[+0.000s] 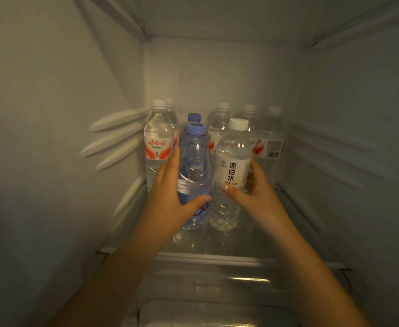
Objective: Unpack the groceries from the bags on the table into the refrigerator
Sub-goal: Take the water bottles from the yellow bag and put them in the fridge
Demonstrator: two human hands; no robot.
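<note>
Head cam is basically stuck inside the refrigerator here, so it's all pale walls and dim light. Your left hand is wrapped around the blue-capped bottle, fingers curled round its far left side and thumb across the front, low on the label. Your right hand grips the white-capped bottle, the one with the white label and black characters: thumb on the front just under the label, the other fingers round the right side, mostly hidden. So both hands are grasping, nothing let go. The two bottles stand upright and just beside each other on the glass shelf, near the middle; can't tell if they actually touch.

Behind them there's another blue-capped one peeking over, and a far row of clear bottles with red and white labels along the back wall. Ribbed shelf rails stick out of the left wall, with fainter ones on the right wall. Below the shelf's near edge you can see a clear drawer.
</note>
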